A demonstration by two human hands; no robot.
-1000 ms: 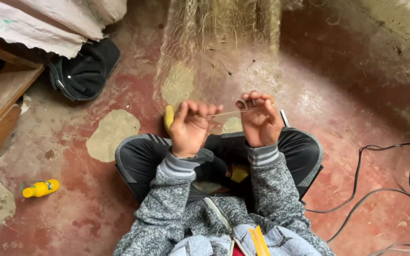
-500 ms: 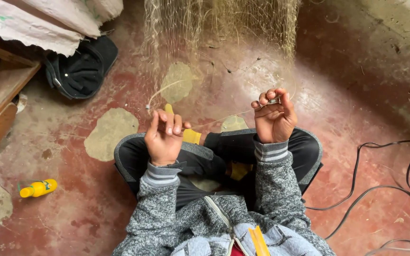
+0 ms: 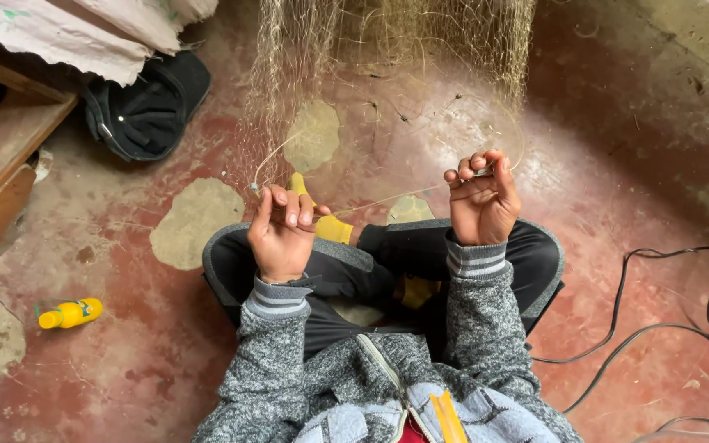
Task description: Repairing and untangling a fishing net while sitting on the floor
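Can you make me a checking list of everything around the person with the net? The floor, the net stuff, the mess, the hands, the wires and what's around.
Surface: red floor, worn, with pale bare patches.
Job's things: thin fishing net hanging in front; a pale line stretched between both hands; a yellow netting tool by the left hand.
Clutter: small yellow bottle lying on the floor; black cap near the wood.
Hands: left hand closed on the line and tool; right hand raised, fingers pinching the line.
Cables: black cables looping on the right.
Surroundings: wooden bench and pale sheet at the left.
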